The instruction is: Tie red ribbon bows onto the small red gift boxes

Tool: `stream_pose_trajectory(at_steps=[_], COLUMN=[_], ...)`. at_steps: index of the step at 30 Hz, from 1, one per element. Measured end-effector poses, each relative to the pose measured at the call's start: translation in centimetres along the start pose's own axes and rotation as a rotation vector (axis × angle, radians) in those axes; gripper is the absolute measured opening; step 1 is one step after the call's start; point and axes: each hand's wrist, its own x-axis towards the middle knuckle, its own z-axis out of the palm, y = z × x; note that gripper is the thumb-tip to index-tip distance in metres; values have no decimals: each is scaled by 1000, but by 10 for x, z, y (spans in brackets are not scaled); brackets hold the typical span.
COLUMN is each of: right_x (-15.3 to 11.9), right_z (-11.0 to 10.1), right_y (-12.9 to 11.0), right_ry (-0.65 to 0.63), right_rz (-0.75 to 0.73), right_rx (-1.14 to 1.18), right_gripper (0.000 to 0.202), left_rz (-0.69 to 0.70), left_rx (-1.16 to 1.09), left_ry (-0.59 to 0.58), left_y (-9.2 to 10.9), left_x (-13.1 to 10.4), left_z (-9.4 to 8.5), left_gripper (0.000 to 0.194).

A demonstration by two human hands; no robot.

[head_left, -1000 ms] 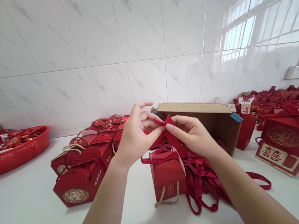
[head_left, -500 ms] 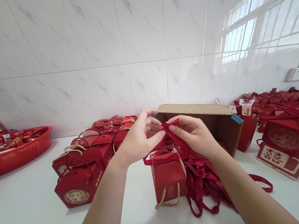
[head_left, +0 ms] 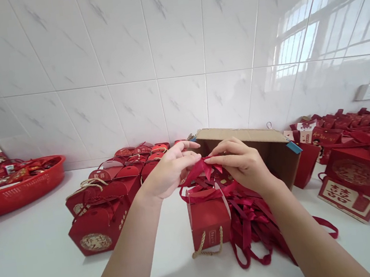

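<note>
Between my hands, above an open-topped red gift box, is a red ribbon (head_left: pixel 200 170). My left hand (head_left: pixel 172 169) pinches it with thumb and fingers from the left. From the right, my right hand (head_left: pixel 239 161) pinches the same ribbon, fingertips almost meeting those of the left. The red gift box (head_left: pixel 209 219) stands upright on the table below, a twisted gold cord handle (head_left: pixel 208 251) hanging down its near side. A heap of loose red ribbons (head_left: pixel 254 225) lies against the box's right side.
A cardboard carton (head_left: pixel 282 162) lies on its side behind the ribbons. Closed red gift boxes (head_left: pixel 97 232) stand in rows at the left, beyond them a red plastic basket (head_left: pixel 38 192) of small packets. More red boxes (head_left: pixel 353 173) crowd the right of the white table (head_left: pixel 28 268).
My right hand has turned so that its back faces up, its fingers now over the ribbon. The ribbon has shifted slightly down and shows a folded shape between the hands.
</note>
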Motion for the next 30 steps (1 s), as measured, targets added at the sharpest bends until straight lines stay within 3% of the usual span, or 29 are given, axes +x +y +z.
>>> stream_pose_trajectory(at_steps=[13,23,26,30], right_x=[-1,-1,-2,-3], right_z=[-2,2,2,3], right_y=[3,5,6,6], right_ry=[-25,-24,-17,-4], right_rz=[-3,31,86,213], right_rx=[-93,-87,-13,143], right_gripper=[40,36,34,39], left_rz=[-29,89,149,283], left_rx=[-34,2,111,457], left_ry=[50,-13,6,140], left_y=[-5,-8,-6,1], left_x=[7,10,8,-5], left_z=[-5,1,2,9], left_gripper=[28,19,23,26])
